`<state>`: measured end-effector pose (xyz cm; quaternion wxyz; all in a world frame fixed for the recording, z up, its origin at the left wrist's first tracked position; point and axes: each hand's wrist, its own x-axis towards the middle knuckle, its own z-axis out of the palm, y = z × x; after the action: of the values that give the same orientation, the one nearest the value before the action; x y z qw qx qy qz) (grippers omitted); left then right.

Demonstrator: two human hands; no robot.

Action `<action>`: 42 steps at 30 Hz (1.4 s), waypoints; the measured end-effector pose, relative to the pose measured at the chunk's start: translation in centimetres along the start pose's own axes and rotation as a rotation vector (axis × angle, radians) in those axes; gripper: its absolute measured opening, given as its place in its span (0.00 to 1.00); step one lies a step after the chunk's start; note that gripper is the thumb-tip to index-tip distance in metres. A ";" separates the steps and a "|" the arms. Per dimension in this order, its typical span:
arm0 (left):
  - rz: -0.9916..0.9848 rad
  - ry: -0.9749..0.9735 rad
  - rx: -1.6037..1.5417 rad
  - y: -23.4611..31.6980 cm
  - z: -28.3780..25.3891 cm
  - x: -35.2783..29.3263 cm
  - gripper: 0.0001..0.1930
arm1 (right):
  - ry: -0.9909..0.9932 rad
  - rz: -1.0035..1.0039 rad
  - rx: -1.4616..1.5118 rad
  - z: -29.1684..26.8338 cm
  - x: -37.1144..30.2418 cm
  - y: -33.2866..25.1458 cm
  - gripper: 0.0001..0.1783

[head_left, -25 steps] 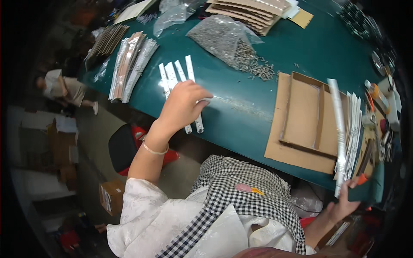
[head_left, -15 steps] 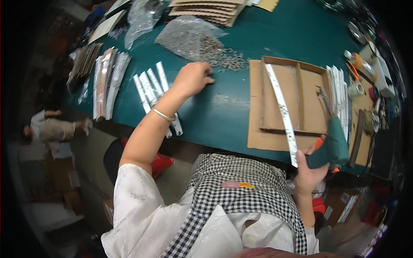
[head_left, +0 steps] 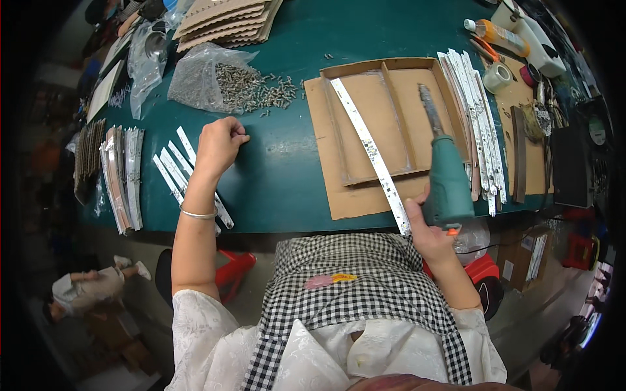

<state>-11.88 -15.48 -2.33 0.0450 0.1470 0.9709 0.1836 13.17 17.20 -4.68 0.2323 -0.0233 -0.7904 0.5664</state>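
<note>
Because the strip (head_left: 366,146) looks light, the right hand (head_left: 432,238) holds its five-o'clock end and a green tool (head_left: 450,182); left hand (head_left: 220,144) closed.

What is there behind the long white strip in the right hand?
Behind the strip, the divided cardboard tray and the flat cardboard sheet are visible. Where the strip crosses the tray's lower wall, that wall is hidden.

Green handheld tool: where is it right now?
In the head view, the green handheld tool is right of centre, held in the right hand, reaching over the cardboard tray.
</note>
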 end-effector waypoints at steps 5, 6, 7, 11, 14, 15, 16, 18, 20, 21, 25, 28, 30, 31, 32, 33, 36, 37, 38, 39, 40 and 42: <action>0.071 0.060 -0.242 4.1 -0.8 -1.6 0.07 | 0.002 0.272 0.166 0.7 0.5 -0.5 0.27; 0.086 0.053 -0.360 5.6 -0.9 -2.1 0.07 | 0.044 0.282 0.210 1.0 0.6 -0.5 0.29; 0.118 0.029 -0.450 7.0 -1.1 -2.9 0.08 | 0.081 0.291 0.257 1.1 0.6 -0.6 0.31; 0.160 -0.119 -0.884 12.5 0.1 -5.3 0.08 | 0.159 0.291 0.243 0.9 0.3 -1.0 0.30; 0.139 -0.223 -1.164 15.1 1.8 -6.2 0.06 | 0.230 0.166 0.196 0.9 0.6 -1.6 0.19; 0.121 -0.266 -1.237 15.5 2.3 -6.3 0.07 | 0.219 0.129 0.149 0.4 0.2 -1.0 0.19; 0.101 -0.305 -1.282 15.8 2.5 -6.4 0.07 | 0.214 0.105 0.128 0.0 0.1 -0.7 0.18; 0.057 -0.383 -1.372 16.4 2.9 -6.8 0.08 | 0.209 0.069 0.106 -0.9 0.3 0.0 0.17; 0.057 -0.399 -1.399 16.7 3.6 -7.2 0.08 | 0.150 0.172 0.179 -1.5 1.1 -1.5 0.13; 0.058 -0.407 -1.412 16.8 3.8 -7.4 0.09 | 0.101 0.142 0.157 -1.3 1.7 -2.2 0.15; 0.167 -0.394 -1.423 17.2 4.5 -8.0 0.08 | -0.059 0.087 0.159 -0.3 4.1 -3.5 0.11; 0.166 -0.402 -1.441 17.5 4.8 -8.2 0.08 | -0.064 0.016 0.170 0.2 3.8 -1.8 0.22; 0.161 -0.394 -1.461 17.7 5.0 -8.3 0.07 | -0.093 -0.011 0.156 0.3 3.9 -1.7 0.25; 0.148 -0.392 -1.483 17.7 5.1 -8.4 0.07 | -0.106 -0.015 0.153 0.3 3.8 -1.6 0.26; 0.136 -0.391 -1.505 17.8 5.1 -8.5 0.07 | -0.111 -0.002 0.160 0.3 3.7 -1.5 0.26; 0.141 -0.389 -1.492 17.8 5.1 -8.5 0.07 | -0.116 0.011 0.167 0.3 3.6 -1.4 0.27; 0.172 -0.365 -1.452 17.9 5.3 -8.5 0.06 | -0.091 0.053 0.140 0.3 3.5 -1.3 0.28; 0.191 -0.350 -1.433 17.9 5.4 -8.5 0.06 | -0.086 0.055 0.128 0.4 3.6 -1.3 0.29; 0.210 -0.335 -1.414 18.0 5.4 -8.4 0.06 | -0.085 0.037 0.113 0.4 3.8 -1.2 0.30; 0.216 -0.310 -1.378 18.0 5.5 -8.4 0.06 | -0.087 0.028 0.092 0.4 3.9 -1.2 0.31; 0.222 -0.283 -1.340 18.1 5.6 -8.4 0.06 | -0.090 0.019 0.074 0.4 3.9 -1.1 0.31; 0.276 -0.218 -1.258 17.9 5.7 -8.2 0.06 | -0.094 0.022 0.047 0.4 4.0 -1.0 0.32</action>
<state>1.58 -0.08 -0.77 0.1965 0.2337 0.6403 0.7049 9.68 17.68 -2.52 0.1890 -0.0001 -0.7868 0.5876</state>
